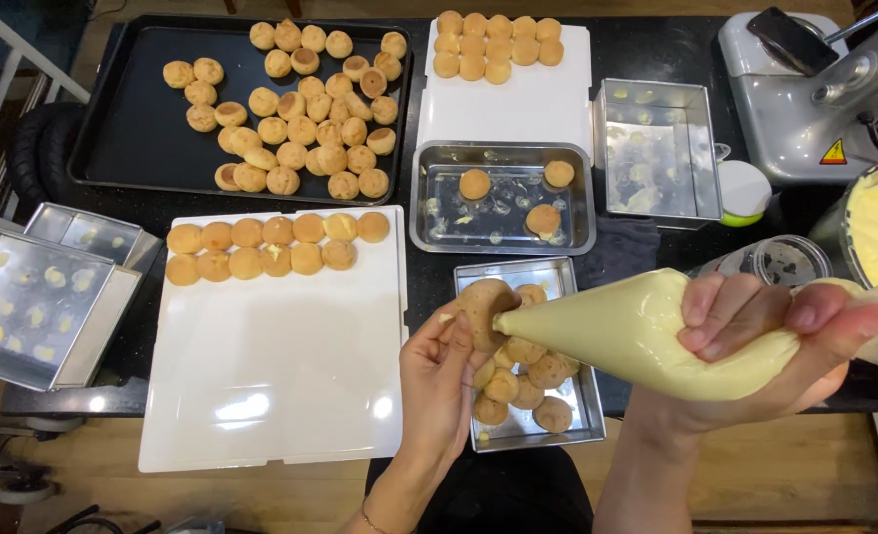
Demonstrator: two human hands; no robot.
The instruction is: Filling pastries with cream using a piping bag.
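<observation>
Left hand [439,371] pinches a puff [485,309] over the tin [589,396]; right hand [765,346] squeezes the bag [637,331], whose tip is hidden in the puff and whose tail is cut off at the frame edge.

yellow triangular warning label [833,152] on grey machine [805,109]

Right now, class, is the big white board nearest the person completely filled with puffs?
No: the white board carries only two short rows of puffs along its far edge, and the rest of its surface is bare.
</observation>
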